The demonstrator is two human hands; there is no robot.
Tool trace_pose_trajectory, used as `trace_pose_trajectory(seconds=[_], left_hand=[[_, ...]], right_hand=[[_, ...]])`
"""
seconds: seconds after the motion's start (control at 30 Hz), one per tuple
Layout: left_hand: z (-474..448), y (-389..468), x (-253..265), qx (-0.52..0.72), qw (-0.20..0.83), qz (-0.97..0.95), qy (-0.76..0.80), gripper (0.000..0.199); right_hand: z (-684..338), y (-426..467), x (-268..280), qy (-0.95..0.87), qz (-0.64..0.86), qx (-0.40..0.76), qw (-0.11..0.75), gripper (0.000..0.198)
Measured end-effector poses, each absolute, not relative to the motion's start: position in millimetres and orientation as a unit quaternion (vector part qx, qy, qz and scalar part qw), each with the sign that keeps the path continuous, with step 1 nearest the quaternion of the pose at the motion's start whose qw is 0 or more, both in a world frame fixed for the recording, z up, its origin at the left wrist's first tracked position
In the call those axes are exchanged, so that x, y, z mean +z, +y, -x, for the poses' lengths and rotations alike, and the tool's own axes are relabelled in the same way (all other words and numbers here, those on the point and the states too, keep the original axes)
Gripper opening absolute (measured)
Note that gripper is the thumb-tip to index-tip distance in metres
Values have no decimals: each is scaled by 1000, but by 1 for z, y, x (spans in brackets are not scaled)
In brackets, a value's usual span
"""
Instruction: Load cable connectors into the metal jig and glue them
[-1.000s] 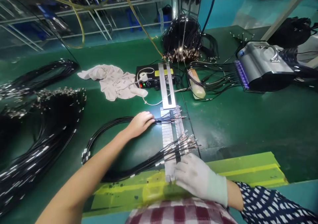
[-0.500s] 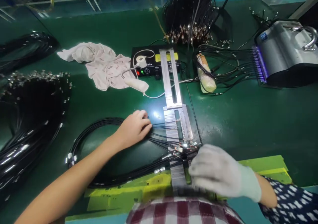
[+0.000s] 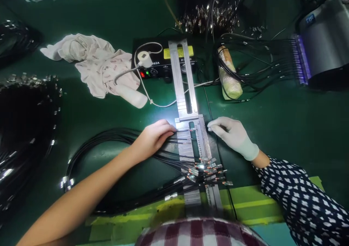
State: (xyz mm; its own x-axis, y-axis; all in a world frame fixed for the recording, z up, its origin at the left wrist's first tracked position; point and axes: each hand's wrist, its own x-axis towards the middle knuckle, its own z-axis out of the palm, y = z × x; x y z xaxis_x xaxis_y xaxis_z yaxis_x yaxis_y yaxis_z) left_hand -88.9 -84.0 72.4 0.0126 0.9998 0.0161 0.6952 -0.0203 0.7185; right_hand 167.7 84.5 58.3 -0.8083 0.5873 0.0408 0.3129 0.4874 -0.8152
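Note:
My left hand (image 3: 155, 138), bare, pinches a thin black cable (image 3: 183, 130) just left of the slotted metal jig (image 3: 187, 151). That cable's metal end lies over the jig's slot. More cables of the looped black bundle (image 3: 92, 140) run under and beside this hand. Their metal connectors (image 3: 203, 166) with orange wire ends fan out over the lower jig. My right hand (image 3: 231, 135), in a white glove, is right of the jig, apart from it. Its thumb and forefinger are pressed together; whatever is between them, if anything, is too small to make out.
Behind the jig stands a black control box (image 3: 160, 69). A crumpled cloth (image 3: 103, 67) lies left of it, a wrapped roll (image 3: 229, 75) right. A silver machine (image 3: 324, 42) holds a row of cables. Cable heaps (image 3: 24, 129) lie at left; yellow-green tape (image 3: 253, 202) lines the front edge.
My right hand has moved up and away from the connectors to the jig's right side. My left hand has shifted slightly right towards the jig. The camera view has shifted too.

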Motion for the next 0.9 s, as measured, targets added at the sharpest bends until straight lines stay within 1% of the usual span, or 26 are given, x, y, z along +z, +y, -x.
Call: trace_pose_trajectory(seconds=[0.17,0.3,0.4,0.53,0.67,0.8,0.9], left_hand=[[97,-77,71,204,268,-718,608,39],[96,-74,71,164,212,-741,616,43],[93,-75,71,150,166,-758,613,42],[92,-75,70,181,114,-781,587,37],[94,-72,66,233,135,-790,551,36],[93,-75,60,265,158,-767,563,29],[91,-86,54,246,112,-769,579,33]], right_hand=[[-167,85,59,-859,253,420,148,20],[-167,85,58,-864,251,414,140,17],[-166,85,58,-864,251,414,137,16],[-166,84,59,-864,253,414,137,16],[-166,84,59,-863,250,414,144,15],[-165,84,59,-863,246,416,145,14],[-165,85,60,-861,246,421,142,15]])
